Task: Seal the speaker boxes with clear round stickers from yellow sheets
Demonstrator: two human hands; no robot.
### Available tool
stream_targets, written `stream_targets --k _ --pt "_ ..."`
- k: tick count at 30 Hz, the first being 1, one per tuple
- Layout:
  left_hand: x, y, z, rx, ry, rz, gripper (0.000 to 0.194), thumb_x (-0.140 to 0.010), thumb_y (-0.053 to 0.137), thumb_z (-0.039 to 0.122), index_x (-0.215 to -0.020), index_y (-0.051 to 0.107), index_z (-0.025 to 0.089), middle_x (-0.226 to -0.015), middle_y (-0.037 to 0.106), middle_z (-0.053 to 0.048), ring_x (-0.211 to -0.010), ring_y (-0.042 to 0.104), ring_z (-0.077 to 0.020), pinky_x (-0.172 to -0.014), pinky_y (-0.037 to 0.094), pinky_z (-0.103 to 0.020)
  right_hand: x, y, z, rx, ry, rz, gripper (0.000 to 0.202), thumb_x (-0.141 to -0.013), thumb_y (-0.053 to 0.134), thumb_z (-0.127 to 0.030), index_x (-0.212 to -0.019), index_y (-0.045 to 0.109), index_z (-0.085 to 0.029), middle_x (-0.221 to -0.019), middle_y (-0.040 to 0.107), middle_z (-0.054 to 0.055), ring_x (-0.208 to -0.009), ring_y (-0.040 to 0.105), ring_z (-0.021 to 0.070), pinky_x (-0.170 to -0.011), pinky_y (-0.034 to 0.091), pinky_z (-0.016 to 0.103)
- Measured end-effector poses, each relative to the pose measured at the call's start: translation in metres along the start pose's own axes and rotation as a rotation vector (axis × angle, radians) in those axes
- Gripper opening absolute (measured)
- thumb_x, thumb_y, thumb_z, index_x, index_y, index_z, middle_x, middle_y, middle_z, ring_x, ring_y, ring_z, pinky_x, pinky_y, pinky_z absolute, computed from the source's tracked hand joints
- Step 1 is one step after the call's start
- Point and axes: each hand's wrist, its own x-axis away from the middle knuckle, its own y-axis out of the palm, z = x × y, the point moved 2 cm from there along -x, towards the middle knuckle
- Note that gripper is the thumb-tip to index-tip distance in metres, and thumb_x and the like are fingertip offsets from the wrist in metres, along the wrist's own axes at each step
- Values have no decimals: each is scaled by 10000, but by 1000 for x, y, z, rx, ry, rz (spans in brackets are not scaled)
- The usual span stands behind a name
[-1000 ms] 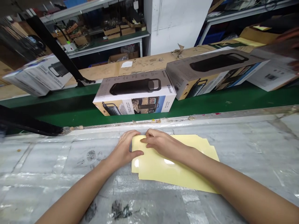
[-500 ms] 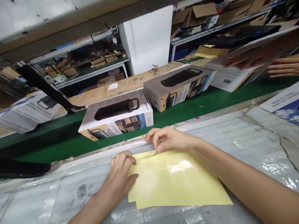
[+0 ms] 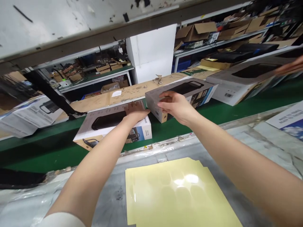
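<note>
A printed speaker box (image 3: pixel 113 123) lies on the green belt (image 3: pixel 56 160). My left hand (image 3: pixel 136 112) rests on the right end of its top, fingers spread. My right hand (image 3: pixel 175 105) is in the air in front of the left end of a second box (image 3: pixel 201 97); its thumb and fingers are bent towards each other, and whether a small clear sticker is between them cannot be made out. Yellow sticker sheets (image 3: pixel 170 189) lie on the plastic-covered table (image 3: pixel 111 186), below both hands.
More boxes (image 3: pixel 232 88) stand on the belt at the right, with another person's hand (image 3: pixel 288 66) over them. White boxes (image 3: pixel 38 113) are at the left by a black post (image 3: pixel 49 91). A shelf edge (image 3: pixel 94 34) crosses the top.
Both hands have left the yellow sheets and moved forward over the belt. My left hand has come onto the near box. The other person's hands have shifted at the right.
</note>
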Motion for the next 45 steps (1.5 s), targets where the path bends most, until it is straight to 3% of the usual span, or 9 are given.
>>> stream_targets --k 3,8,19,24,30,34,37,41,45 --pt "12 -7 -18 -27 -31 -59 844 -902 467 577 -1606 296 145 -1713 189 -196 -1586 149 -419 -1237 171 -667 -32 25 11 166 24 42 259 -747 773 -157 -870 551 -209 -620 548 -53 -531 503 128 -496 395 260" --pt "27 -13 -33 -7 -53 -144 869 -913 423 591 -1647 192 187 -1743 31 -126 -1610 8 -378 -1243 80 -695 -53 61 26 250 99 14 262 -736 723 -66 -802 515 -210 -625 520 -58 -536 505 124 -488 369 239" --pt "31 -7 -44 142 -23 48 758 -870 517 472 -1570 341 239 -1700 269 -138 -1593 148 -378 -1249 103 -677 -60 86 42 319 208 56 378 -645 795 -16 -790 509 -217 -664 487 -59 -597 446 120 -508 296 234" --pt "39 -12 -50 183 29 72 799 -820 594 474 -1564 368 290 -1674 339 -101 -1561 262 -372 -1266 111 -641 -55 93 51 187 354 41 315 -792 785 -121 -810 489 -229 -562 474 -62 -477 421 122 -441 292 245" --pt "46 -15 -61 220 114 54 813 -811 660 459 -1571 382 377 -1702 288 -45 -1588 193 -365 -1254 68 -673 -38 101 68 -94 404 35 330 -884 780 -288 -828 460 -231 -574 476 -82 -497 453 99 -462 376 211" --pt "50 -13 -64 204 149 79 636 -844 652 365 -1465 539 443 -1697 294 18 -1598 153 -359 -1231 58 -718 -29 111 77 -131 496 9 369 -950 696 -368 -739 434 -215 -545 384 -99 -453 364 80 -431 316 200" --pt "56 -10 -63 150 175 103 419 -885 611 356 -1290 704 405 -1670 354 37 -1587 175 -381 -1222 104 -728 -17 112 78 -87 585 -21 360 -954 672 -272 -688 440 -201 -540 395 -86 -451 369 78 -441 305 205" --pt "61 -6 -62 62 289 126 309 -923 545 407 -1123 769 337 -1607 459 26 -1559 259 -356 -1242 178 -659 23 89 67 3 584 -33 294 -838 757 -110 -690 515 -186 -553 480 -59 -503 431 90 -470 291 211" --pt "54 -6 -74 -24 322 134 324 -912 513 374 -1113 756 296 -1600 459 9 -1541 291 -338 -1235 259 -605 91 44 46 126 417 -144 181 -794 759 -64 -718 630 -166 -621 568 -40 -600 495 99 -553 357 213"
